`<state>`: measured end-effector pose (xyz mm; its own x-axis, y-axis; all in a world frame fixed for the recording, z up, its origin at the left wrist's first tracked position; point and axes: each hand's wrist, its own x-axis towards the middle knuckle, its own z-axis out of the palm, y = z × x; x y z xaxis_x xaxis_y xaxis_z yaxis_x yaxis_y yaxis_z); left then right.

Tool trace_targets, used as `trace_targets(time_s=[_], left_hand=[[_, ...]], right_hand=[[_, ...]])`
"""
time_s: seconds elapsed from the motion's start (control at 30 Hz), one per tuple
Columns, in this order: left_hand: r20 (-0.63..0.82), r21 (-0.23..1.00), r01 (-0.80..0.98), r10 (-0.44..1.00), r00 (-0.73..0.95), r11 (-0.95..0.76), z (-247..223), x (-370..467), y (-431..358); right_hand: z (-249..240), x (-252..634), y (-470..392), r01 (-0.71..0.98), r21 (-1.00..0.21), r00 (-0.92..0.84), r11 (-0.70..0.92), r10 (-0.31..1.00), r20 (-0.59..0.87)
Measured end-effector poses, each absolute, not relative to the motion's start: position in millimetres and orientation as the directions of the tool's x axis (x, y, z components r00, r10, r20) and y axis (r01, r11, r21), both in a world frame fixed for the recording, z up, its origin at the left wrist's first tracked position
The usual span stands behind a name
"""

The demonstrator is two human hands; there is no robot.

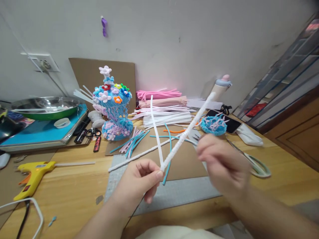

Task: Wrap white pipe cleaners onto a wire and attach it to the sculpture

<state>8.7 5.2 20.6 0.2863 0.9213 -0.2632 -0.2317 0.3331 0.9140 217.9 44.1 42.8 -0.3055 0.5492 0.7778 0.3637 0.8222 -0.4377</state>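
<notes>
My left hand [146, 179] pinches the lower end of a white pipe cleaner [156, 131], where it meets a thicker white fuzzy stem [190, 129] in a V. The stem slants up to the right, wrapped in white along its length. To its right, my right hand [221, 159] is raised with curled fingers, slightly blurred; anything inside them is hidden. Small dark metal tips [196, 136] show beside those fingers. Below the V lie blue pipe cleaners [170, 146] and another long white fuzzy stem [139, 154] on brown cardboard [184, 166].
A flower-covered blue carousel-like craft [112, 103] stands at the back left. Bundles of pink and white pipe cleaners [166, 119] lie behind. A yellow glue gun [35, 172], black scissors [93, 132] and a metal bowl [47, 106] are left; a blue fuzzy ring [213, 125] sits right.
</notes>
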Motion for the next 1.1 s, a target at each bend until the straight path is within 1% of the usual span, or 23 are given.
trace_targets(time_s=[0.03, 0.07, 0.1, 0.17, 0.2, 0.23, 0.33, 0.37, 0.4, 0.47, 0.6, 0.67, 0.73, 0.83, 0.9, 0.93, 1.0, 1.03, 1.1], left_hand=[[-0.258, 0.889, -0.286, 0.908, 0.33, 0.357, 20.1, 7.1, 5.0], [-0.253, 0.861, -0.334, 0.893, 0.373, 0.384, 19.7, 6.0, 4.8], [-0.246, 0.832, -0.373, 0.876, 0.415, 0.411, 19.5, 5.3, 4.4], [-0.235, 0.782, -0.422, 0.844, 0.483, 0.459, 20.2, 4.6, 3.1], [-0.229, 0.765, -0.433, 0.829, 0.511, 0.478, 21.3, 4.5, 2.3], [-0.221, 0.751, -0.441, 0.817, 0.533, 0.491, 23.0, 4.3, 1.3], [-0.192, 0.741, -0.47, 0.823, 0.535, 0.479, 31.6, 3.5, -1.6], [-0.187, 0.753, -0.474, 0.839, 0.512, 0.457, 35.2, 3.2, -2.5], [-0.185, 0.769, -0.474, 0.859, 0.477, 0.429, 38.8, 2.9, -3.2], [-0.191, 0.807, -0.461, 0.901, 0.388, 0.37, 45.1, 3.0, -4.0], [-0.17, 0.882, -0.398, 0.957, 0.234, 0.254, 51.2, 7.2, -4.2], [-0.153, 0.928, -0.318, 0.976, 0.154, 0.195, 51.9, 10.7, -4.9], [-0.134, 0.969, -0.197, 0.987, 0.087, 0.149, 52.7, 14.3, -6.8], [-0.072, 0.997, 0.035, 0.997, 0.03, 0.071, 54.6, 18.7, -11.4], [0.018, 0.972, 0.234, 1.0, 0.009, -0.019, 55.2, 20.7, -13.8], [0.081, 0.935, 0.345, 0.996, 0.02, -0.083, 55.0, 21.5, -14.5], [0.229, 0.798, 0.551, 0.969, 0.097, -0.244, 52.9, 23.0, -14.7], [0.293, 0.708, 0.628, 0.943, 0.156, -0.324, 51.3, 23.8, -14.5], [0.355, 0.546, 0.706, 0.887, 0.293, -0.452, 47.3, 25.3, -15.0]], right_hand=[[34.2, 215.4, 41.7, 0.354, -0.518, -0.294, 0.779, 0.618, 0.729], [28.2, 211.4, 40.6, 0.365, -0.542, -0.33, 0.757, 0.65, 0.685], [25.0, 206.6, 40.3, 0.365, -0.538, -0.378, 0.76, 0.649, 0.66], [25.4, 196.2, 41.2, 0.36, -0.478, -0.507, 0.801, 0.598, 0.621], [27.7, 191.4, 41.7, 0.326, -0.468, -0.554, 0.821, 0.567, 0.61], [30.3, 187.1, 41.9, 0.283, -0.482, -0.575, 0.829, 0.549, 0.606], [36.8, 177.9, 39.9, 0.151, -0.584, -0.531, 0.798, 0.564, 0.633], [38.2, 176.1, 38.2, 0.131, -0.593, -0.498, 0.795, 0.57, 0.653], [39.6, 175.0, 36.0, 0.138, -0.584, -0.473, 0.8, 0.571, 0.671], [43.5, 174.4, 30.1, 0.223, -0.518, -0.456, 0.826, 0.558, 0.693], [55.7, 175.7, 14.7, 0.483, -0.288, -0.499, 0.827, 0.53, 0.685], [61.3, 176.4, 7.2, 0.563, -0.169, -0.527, 0.809, 0.509, 0.681], [65.1, 178.0, 1.3, 0.612, -0.08, -0.551, 0.786, 0.497, 0.67], [69.1, 183.9, -3.9, 0.64, 0.028, -0.608, 0.767, 0.484, 0.629], [72.7, 189.6, -5.0, 0.63, 0.107, -0.664, 0.769, 0.463, 0.587], [75.3, 192.4, -4.9, 0.615, 0.148, -0.695, 0.775, 0.444, 0.566], [82.2, 197.3, -2.7, 0.571, 0.216, -0.757, 0.792, 0.407, 0.511], [86.3, 199.0, -0.5, 0.538, 0.236, -0.792, 0.809, 0.389, 0.471], [95.1, 201.3, 6.7, 0.462, 0.235, -0.858, 0.855, 0.363, 0.363]])
